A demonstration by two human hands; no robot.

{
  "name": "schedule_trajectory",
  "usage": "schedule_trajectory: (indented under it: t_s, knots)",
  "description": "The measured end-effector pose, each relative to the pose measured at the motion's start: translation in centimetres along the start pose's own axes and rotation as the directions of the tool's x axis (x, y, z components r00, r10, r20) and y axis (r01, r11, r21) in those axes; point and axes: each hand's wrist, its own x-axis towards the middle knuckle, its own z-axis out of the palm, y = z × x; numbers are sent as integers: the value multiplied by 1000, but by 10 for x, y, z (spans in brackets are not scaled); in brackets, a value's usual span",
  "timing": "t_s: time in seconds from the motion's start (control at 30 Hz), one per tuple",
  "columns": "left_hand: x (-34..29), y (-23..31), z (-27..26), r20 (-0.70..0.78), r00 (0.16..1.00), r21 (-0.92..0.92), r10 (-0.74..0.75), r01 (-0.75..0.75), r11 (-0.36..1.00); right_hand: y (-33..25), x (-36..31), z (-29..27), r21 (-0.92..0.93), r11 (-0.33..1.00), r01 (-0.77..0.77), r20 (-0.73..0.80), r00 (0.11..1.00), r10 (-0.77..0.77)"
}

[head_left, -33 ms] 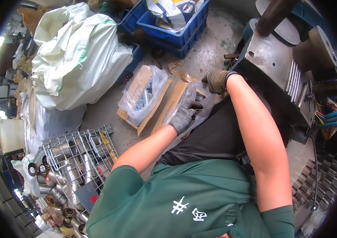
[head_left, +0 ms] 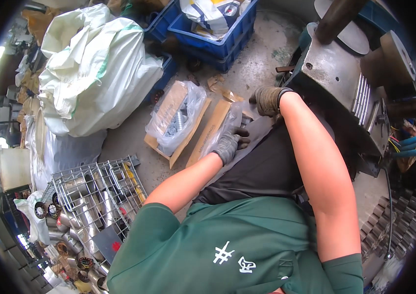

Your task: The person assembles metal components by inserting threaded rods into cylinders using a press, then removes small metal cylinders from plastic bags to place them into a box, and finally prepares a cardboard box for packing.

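Observation:
My left hand, in a grey work glove, lies over a cardboard box lined with a clear plastic bag. Its fingers are bent in at the bag opening, and what they hold, if anything, is hidden. My right hand, in a brown-grey glove, is at the far right end of the same box, closed with its fingers curled under; nothing in it can be made out. Grey metal parts show inside the bag between the hands. A second open box to the left holds bagged grey bolt-like parts.
A large white woven sack stands at the left. Blue crates sit at the back. A heavy metal machine is close on the right. A wire basket with shiny metal pipes stands at lower left.
My left hand has shifted slightly to the right over the box, and its outstretched fingers have bent in. My right hand has stayed in place.

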Motion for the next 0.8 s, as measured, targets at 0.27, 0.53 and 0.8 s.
schedule_trajectory:
  t_s: [0.27,0.53,0.8]
  knots:
    - [61,-71,-80,-69,984,856,167,-28,516,21,6,25,4,999,46,46,998,-46]
    - [16,-60,-90,-66,994,656,-82,105,748,18,9,23,56,991,124,-38,992,-122]
    - [29,-109,-104,157,963,707,219,-264,656,16,7,20,15,993,114,-42,993,-113]
